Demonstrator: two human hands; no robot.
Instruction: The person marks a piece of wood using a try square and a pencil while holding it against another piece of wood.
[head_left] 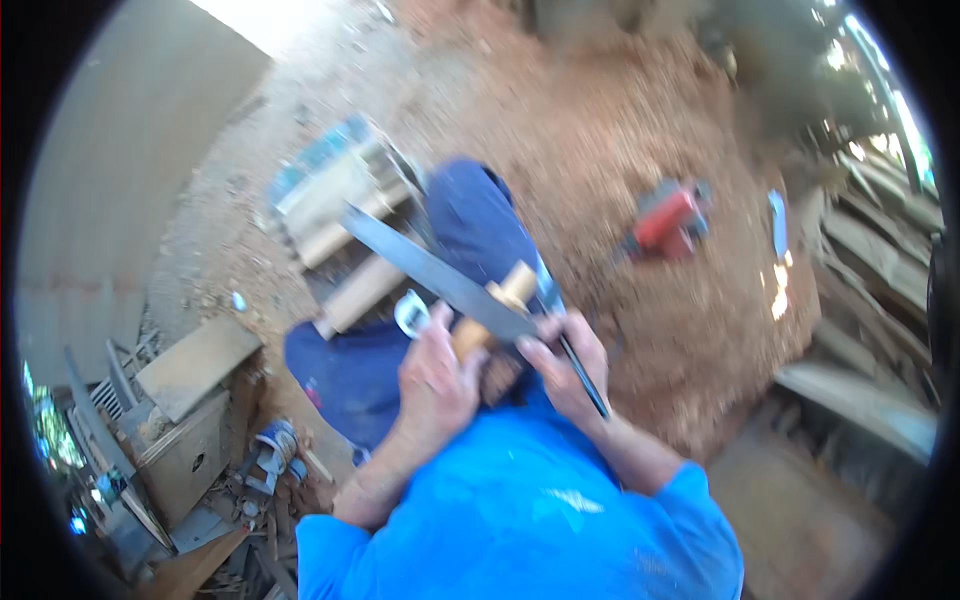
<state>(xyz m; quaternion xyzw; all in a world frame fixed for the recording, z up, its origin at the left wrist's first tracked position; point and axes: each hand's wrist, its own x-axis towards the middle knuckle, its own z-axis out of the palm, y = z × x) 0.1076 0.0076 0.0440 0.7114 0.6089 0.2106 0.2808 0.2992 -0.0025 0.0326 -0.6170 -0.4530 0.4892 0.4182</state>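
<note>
A long, flat grey metal blade slants across my lap, with its far end pointing up and left. My right hand is closed at the near end of this blade, and a thin black stick juts back from the same hand. Beneath the blade lies a short pale wooden piece with a stepped end. My left hand is closed around its lower part. A small white ring-shaped thing sits beside the left fingers. Motion blur softens the fingertips.
Wooden blocks and a pale box-like object lie beyond my left knee. On the dirt at right are a red power tool and a blue strip. Scrap boards pile up at left; stacked timber stands at right.
</note>
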